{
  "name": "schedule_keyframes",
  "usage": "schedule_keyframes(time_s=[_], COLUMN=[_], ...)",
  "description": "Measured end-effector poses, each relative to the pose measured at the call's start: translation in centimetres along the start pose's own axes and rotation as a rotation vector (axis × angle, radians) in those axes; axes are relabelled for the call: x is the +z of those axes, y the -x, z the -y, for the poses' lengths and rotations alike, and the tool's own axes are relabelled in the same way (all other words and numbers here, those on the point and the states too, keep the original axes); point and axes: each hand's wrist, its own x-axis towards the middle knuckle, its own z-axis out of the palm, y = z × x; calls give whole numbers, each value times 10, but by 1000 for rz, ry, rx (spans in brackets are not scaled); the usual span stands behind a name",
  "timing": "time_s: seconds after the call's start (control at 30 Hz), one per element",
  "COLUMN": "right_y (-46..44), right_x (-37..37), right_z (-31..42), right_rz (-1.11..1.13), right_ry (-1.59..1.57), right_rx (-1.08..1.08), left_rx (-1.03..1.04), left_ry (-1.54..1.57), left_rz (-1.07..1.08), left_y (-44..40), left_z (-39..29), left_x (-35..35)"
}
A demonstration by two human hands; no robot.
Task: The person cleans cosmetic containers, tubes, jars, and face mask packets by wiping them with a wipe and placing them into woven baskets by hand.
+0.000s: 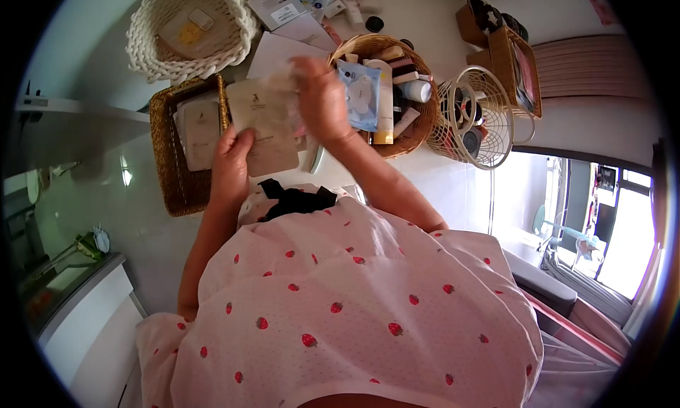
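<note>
My left hand (232, 153) grips a flat beige sachet (263, 135) by its lower left edge, thumb on the front. The sachet carries small dark print and looks like a sheet-mask packet. My right hand (322, 100) is raised beside the sachet's upper right side, its fingers smeared by motion. Whether it touches the sachet or holds anything I cannot tell. Left of the sachet is a brown woven rectangular basket (170, 174), with similar pale packets (202, 133) lying in it.
A round wicker basket (423, 128) of tubes and bottles stands beyond my right forearm, with a wire basket (453, 142) further right. At the upper left sits a white chunky-knit basket (152, 54). White boxes (280, 8) lie at the back. A brown rectangular basket (535, 89) is upper right.
</note>
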Motion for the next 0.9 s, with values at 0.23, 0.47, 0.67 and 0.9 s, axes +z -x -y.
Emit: schedule_keyframes(time_s=[0.23, 0.47, 0.67, 0.9], right_y=[30, 3, 27, 36], right_x=[10, -4, -10, -3], right_z=[35, 0, 46, 61], right_rz=[77, 132, 314, 293], right_ry=[-67, -261, -218, 211], right_rx=[-548, 254, 88, -221], left_rx=[6, 54, -16, 113], left_ry=[203, 403, 401, 335], left_rz=[-100, -60, 34, 155], left_y=[-8, -6, -19, -11], left_z=[6, -9, 8, -20], left_x=[-11, -16, -12, 14])
